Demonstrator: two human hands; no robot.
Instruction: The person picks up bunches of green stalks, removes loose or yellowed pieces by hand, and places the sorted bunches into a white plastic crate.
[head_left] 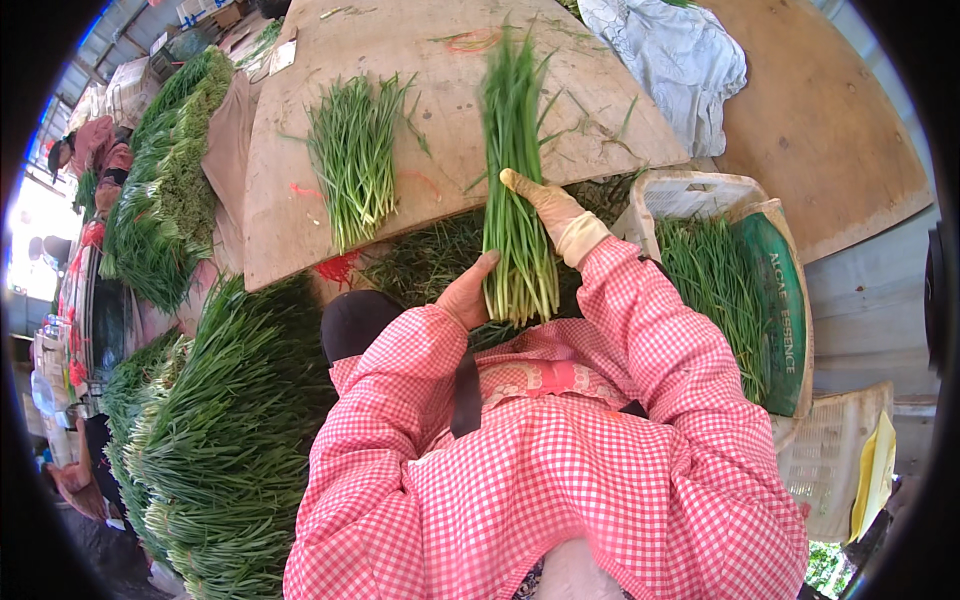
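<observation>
A thick bunch of garlic chives (512, 225) stands nearly upright in front of me, pale cut ends toward my body and green tips away, slightly blurred at the top. My right hand (545, 208), in a yellowish glove, is closed round its right side with the thumb across the stalks. Lower down, my left hand (468, 290) grips the left side near the pale ends; most of its fingers are hidden behind the stalks. On the wooden board (285, 215) to the left lies a second, loose bunch of chives (357, 155).
Large heaps of chives (235, 430) fill the left side. At my right stands a white crate (690, 185) holding chives and a green sack (775, 300). A pale cloth (670, 65) lies at the far right. Other people (100, 160) are at the left edge.
</observation>
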